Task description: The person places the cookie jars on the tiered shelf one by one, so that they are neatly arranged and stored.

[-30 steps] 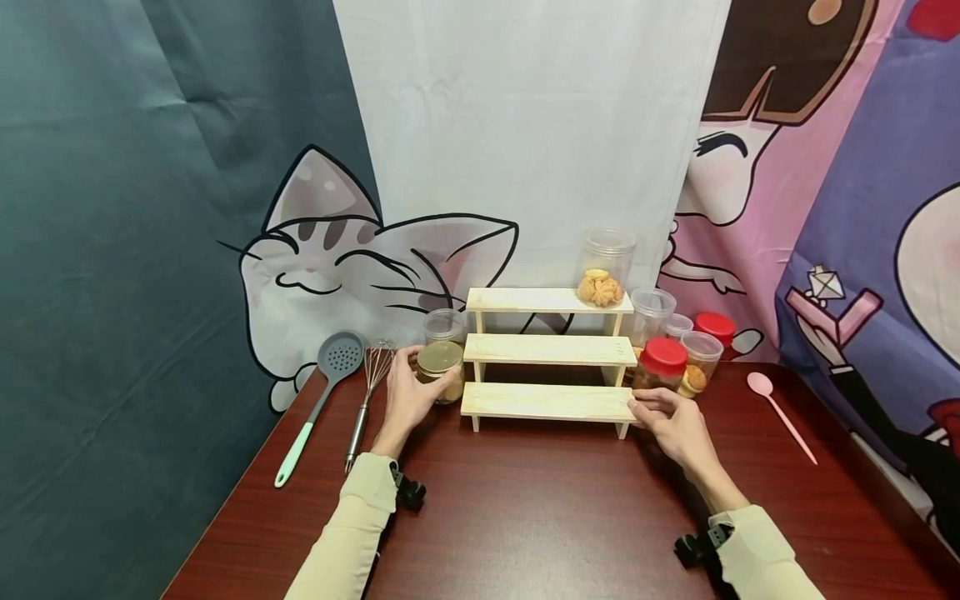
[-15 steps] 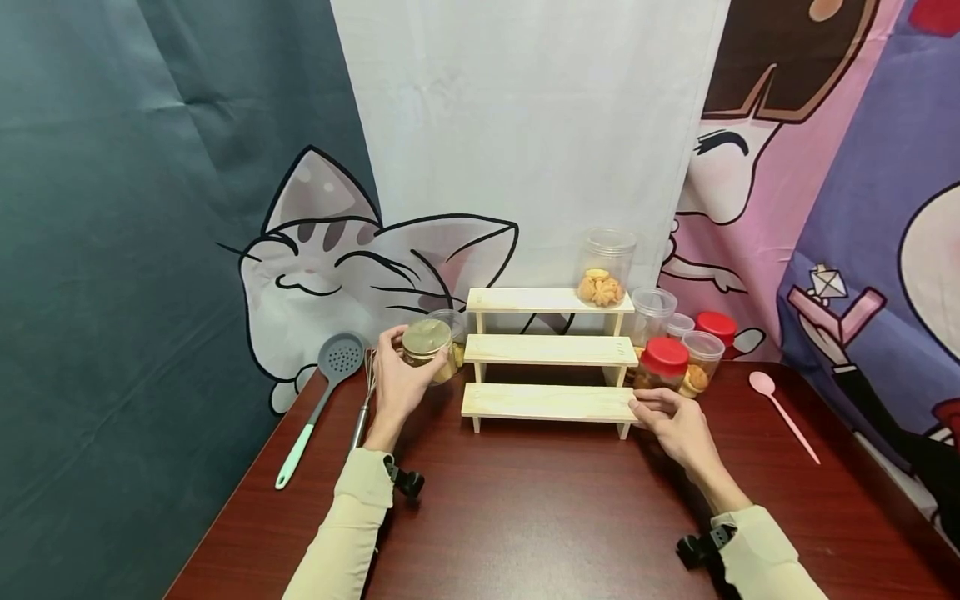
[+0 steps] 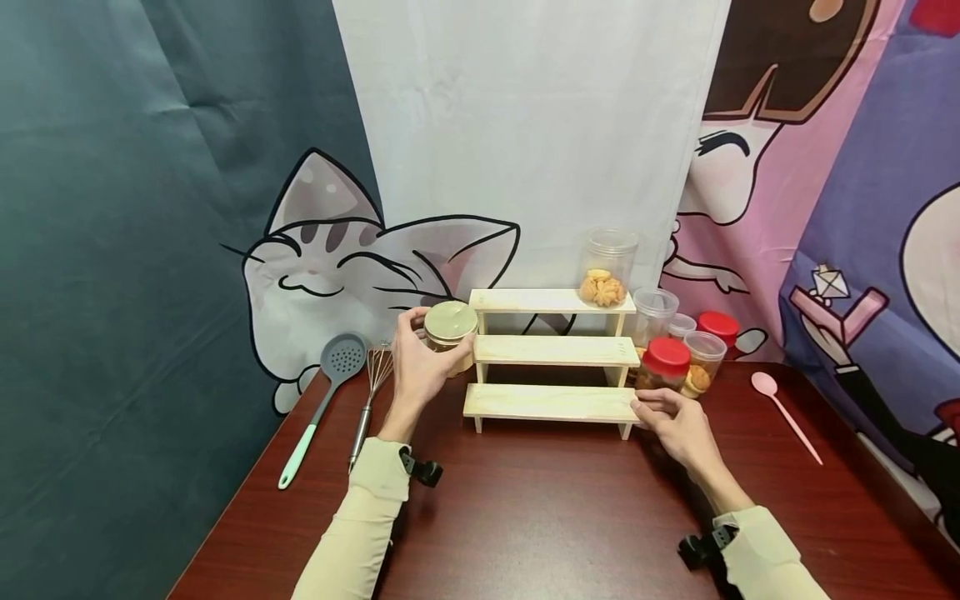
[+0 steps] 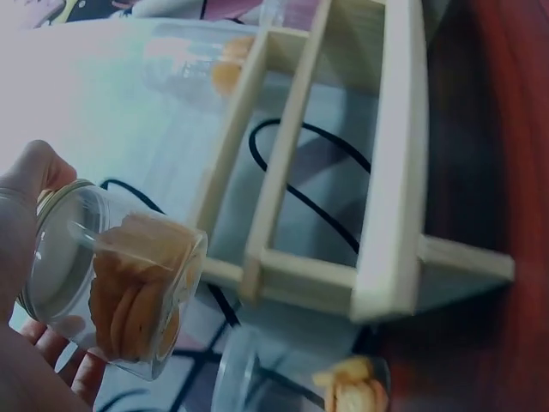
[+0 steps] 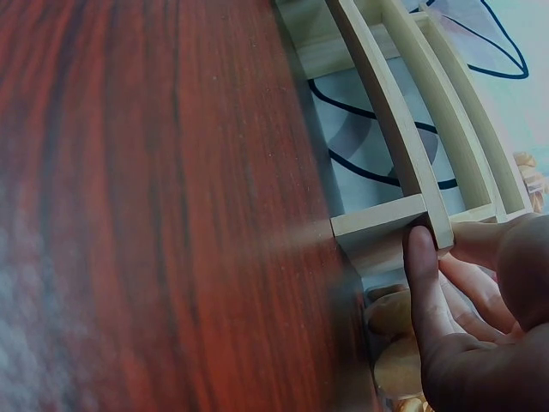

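1. Both hands are occupied; the left hand (image 3: 422, 362) has its fingers and thumb curved around a clear round jar with a gold-coloured lid (image 4: 141, 279), opened only as wide as the jar; the right hand (image 3: 681, 429) is nearly closed, and its thumb and fingers pinch the right end of the lowest board of a pale wooden stand with three steps (image 3: 551, 402).
2. This gold-lidded jar has brown biscuits inside; it is lifted above the table, just beside the left end of the stand, near the height of the middle and top boards; whether it touches the wood, I cannot tell.
3. Below the lifted jar, the left wrist view shows a clear container with yellowish biscuits (image 4: 353, 396), partly cut by the frame edge.
4. On the right end of the top board stands a tall clear jar with golden biscuits (image 3: 609, 267); near the right side of the stand are grouped several clear containers, two of them with red lids (image 3: 667, 358).
5. On the dark reddish-brown wooden table (image 3: 555, 508) lie, at the left, a grey perforated turner with mint-green handle (image 3: 342, 358) and a metal whisk (image 3: 362, 425); at the right, a pink spoon (image 3: 765, 384).
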{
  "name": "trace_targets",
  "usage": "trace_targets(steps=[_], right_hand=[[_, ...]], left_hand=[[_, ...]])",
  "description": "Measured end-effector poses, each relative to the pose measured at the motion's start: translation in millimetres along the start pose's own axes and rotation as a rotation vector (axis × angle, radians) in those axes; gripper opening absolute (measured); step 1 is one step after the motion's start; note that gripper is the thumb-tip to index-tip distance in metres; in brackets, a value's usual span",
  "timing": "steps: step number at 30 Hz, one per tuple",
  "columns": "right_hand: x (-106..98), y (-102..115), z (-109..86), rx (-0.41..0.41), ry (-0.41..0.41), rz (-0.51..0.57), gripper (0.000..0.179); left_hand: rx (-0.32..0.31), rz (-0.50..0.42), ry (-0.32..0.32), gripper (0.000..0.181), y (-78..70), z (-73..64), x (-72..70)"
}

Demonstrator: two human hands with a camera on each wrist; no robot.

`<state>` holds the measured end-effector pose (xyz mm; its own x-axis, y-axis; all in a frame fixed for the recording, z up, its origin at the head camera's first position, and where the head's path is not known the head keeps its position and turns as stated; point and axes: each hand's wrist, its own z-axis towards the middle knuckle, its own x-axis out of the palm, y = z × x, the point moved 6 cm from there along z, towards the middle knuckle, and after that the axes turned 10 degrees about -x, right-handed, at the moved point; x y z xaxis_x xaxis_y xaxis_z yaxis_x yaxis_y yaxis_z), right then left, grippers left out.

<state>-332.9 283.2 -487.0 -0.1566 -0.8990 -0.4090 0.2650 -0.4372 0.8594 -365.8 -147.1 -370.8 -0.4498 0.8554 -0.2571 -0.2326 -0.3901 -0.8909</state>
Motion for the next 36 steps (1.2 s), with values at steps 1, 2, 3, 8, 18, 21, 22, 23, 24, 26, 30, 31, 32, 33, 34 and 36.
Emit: trace_targets(steps=[1, 2, 3, 8, 18, 21, 22, 23, 24, 26, 30, 31, 32, 33, 34, 36], right_hand=[[-0.3, -0.2, -0.1, 0.000, 0.000, 0.002, 0.043], [-0.7, -0.3, -0.1, 0.001, 0.000, 0.003, 0.043], [-1.0, -0.3, -0.3, 0.003, 0.000, 0.006, 0.043], [-3.2, -1.0, -1.9, 0.012, -0.004, 0.010, 0.043], [-3.5, -4.0, -4.0, 0.015, -0.012, 0.040, 0.042], [-2.0, -4.8, -3.5, 0.018, -0.011, 0.062, 0.043], [-1.7, -5.0, -3.3, 0.018, -0.012, 0.066, 0.043], [-1.3, -5.0, -3.0, 0.017, -0.011, 0.072, 0.043], [-1.0, -5.1, -2.7, 0.017, -0.011, 0.079, 0.043], [-1.0, -5.2, -2.4, 0.014, -0.016, 0.072, 0.042], [-0.1, -5.1, -2.6, 0.014, -0.014, 0.058, 0.042], [0.4, -4.6, -2.8, 0.015, -0.012, 0.059, 0.042], [1.0, -4.1, -2.8, 0.017, -0.011, 0.068, 0.042], [1.5, -3.5, -2.7, 0.016, -0.007, 0.076, 0.043], [1.8, -2.9, -2.4, 0.016, -0.005, 0.085, 0.043], [1.9, -1.8, -1.6, 0.017, -0.008, 0.101, 0.044]], left_hand=[[0.003, -0.001, 0.007, 0.090, -4.3, 1.0, 3.4], [0.007, -0.002, 0.015, 0.089, -9.0, 2.0, 7.0], [0.013, -0.007, 0.024, 0.089, -13.9, 3.2, 11.1], [0.030, -0.041, 0.065, 0.088, -36.2, 11.6, 37.8], [-0.036, -0.077, 0.107, 0.086, -67.5, 30.4, 92.5], [-0.064, -0.115, 0.114, 0.086, -71.9, 36.2, 105.9], [-0.072, -0.121, 0.114, 0.086, -72.9, 37.7, 109.9], [-0.079, -0.125, 0.114, 0.086, -73.7, 39.0, 113.8], [-0.083, -0.129, 0.116, 0.086, -74.4, 39.9, 117.7], [-0.093, -0.118, 0.120, 0.086, -75.2, 41.2, 125.4], [-0.123, -0.105, 0.141, 0.086, -73.8, 42.0, 140.6], [-0.132, -0.103, 0.143, 0.086, -72.9, 42.3, 143.7], [-0.139, -0.104, 0.142, 0.086, -72.1, 42.8, 146.3], [-0.145, -0.108, 0.140, 0.086, -71.4, 43.3, 148.5], [-0.152, -0.116, 0.138, 0.086, -70.9, 43.8, 150.5], [-0.154, -0.132, 0.135, 0.086, -71.3, 45.2, 153.7]])
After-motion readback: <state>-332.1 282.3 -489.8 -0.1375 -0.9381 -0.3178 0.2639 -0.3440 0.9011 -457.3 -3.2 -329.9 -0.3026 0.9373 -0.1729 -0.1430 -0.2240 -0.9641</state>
